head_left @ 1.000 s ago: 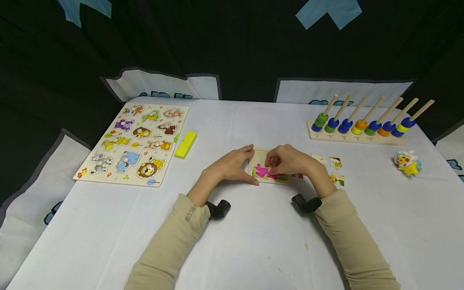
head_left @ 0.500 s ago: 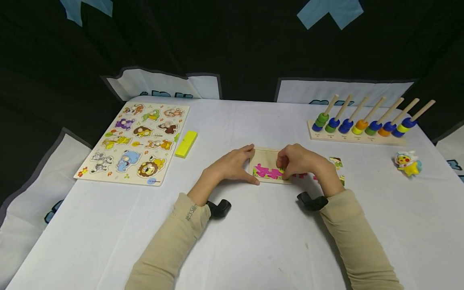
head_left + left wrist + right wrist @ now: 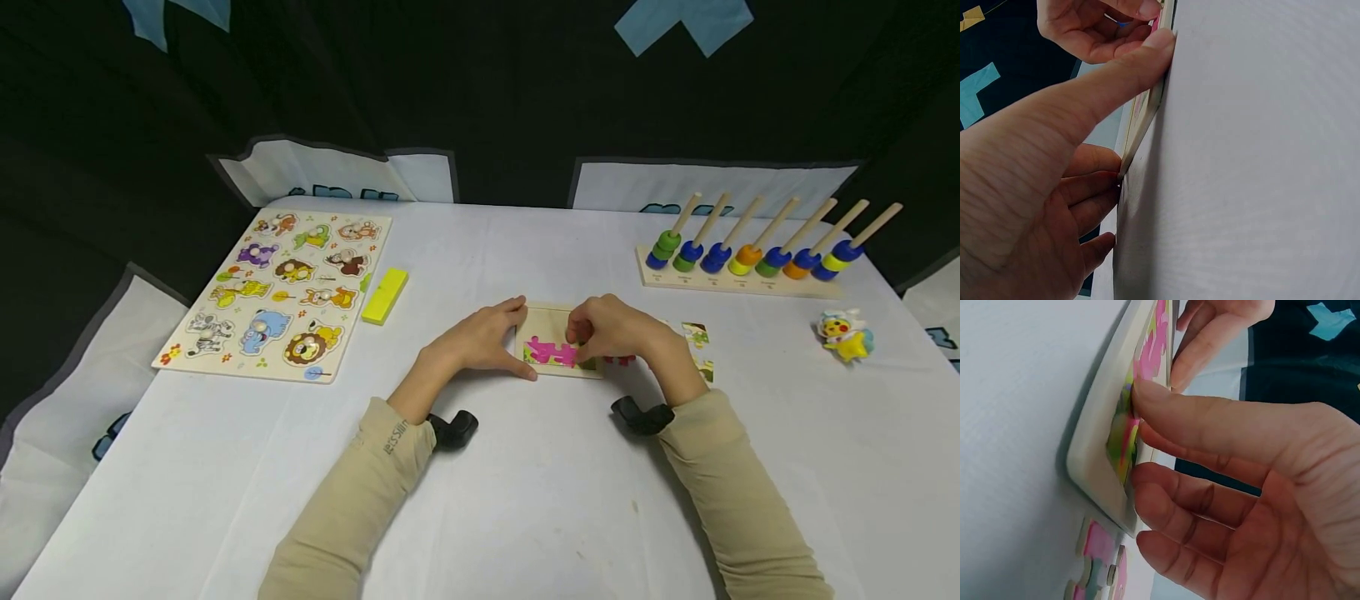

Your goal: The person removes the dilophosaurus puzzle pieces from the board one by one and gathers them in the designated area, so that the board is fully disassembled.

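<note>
A small wooden puzzle board [image 3: 549,318] lies on the white table, with joined pink pieces [image 3: 542,350] along its near side. My left hand [image 3: 483,340] grips the board's left edge, its thumb [image 3: 1157,50] at the near side and its fingers at the far side. Over the board's right part, my right hand [image 3: 618,327] pinches a green and pink puzzle piece [image 3: 1124,434] with thumb and forefinger. The piece lies within the tray's rim; whether it sits flat is hard to tell. Its remaining fingers are loosely bent.
Loose puzzle pieces [image 3: 695,335] lie right of the board, partly behind my right arm. A large animal puzzle [image 3: 300,283] and a yellow block [image 3: 385,297] are at left. A peg stacker [image 3: 738,281] with coloured rings and a small yellow figurine [image 3: 845,335] stand at right.
My right hand has shifted right along the board, then slightly back left, uncovering more of the pink pieces. The left hand has kept its place at the board's edge.
</note>
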Demonstrator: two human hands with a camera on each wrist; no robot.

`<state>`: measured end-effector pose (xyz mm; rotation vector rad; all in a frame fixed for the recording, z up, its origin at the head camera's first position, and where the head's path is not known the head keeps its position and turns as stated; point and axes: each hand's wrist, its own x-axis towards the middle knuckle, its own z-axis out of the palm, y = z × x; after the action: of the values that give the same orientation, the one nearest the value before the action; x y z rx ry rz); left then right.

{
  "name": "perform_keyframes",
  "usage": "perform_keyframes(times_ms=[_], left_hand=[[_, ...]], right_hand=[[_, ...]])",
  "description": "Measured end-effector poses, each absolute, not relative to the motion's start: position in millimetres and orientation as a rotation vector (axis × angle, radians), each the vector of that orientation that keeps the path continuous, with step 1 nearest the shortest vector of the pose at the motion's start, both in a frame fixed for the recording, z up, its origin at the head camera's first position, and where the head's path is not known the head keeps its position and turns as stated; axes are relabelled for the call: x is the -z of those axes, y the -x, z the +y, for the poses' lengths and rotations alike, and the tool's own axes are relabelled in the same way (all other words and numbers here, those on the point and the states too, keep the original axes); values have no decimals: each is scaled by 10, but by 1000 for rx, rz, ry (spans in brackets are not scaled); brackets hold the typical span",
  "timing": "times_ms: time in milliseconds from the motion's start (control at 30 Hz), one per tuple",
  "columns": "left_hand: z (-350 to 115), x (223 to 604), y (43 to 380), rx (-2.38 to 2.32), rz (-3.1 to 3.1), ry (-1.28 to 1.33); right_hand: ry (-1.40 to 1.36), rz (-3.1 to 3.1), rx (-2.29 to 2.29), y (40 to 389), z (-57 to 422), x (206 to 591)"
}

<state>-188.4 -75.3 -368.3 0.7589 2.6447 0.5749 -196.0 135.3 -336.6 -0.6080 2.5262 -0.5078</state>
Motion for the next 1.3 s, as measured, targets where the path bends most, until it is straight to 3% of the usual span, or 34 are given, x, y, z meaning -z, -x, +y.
perform_keyframes(times_ms=[867, 1300], left_hand=[[-754, 3677, 1887, -579, 2644, -760], [-764, 3676, 1887, -585, 2640, -770]], right_hand=[[820, 2597, 640, 1940, 1160, 3383], [734, 2574, 617, 1921, 917, 3438]])
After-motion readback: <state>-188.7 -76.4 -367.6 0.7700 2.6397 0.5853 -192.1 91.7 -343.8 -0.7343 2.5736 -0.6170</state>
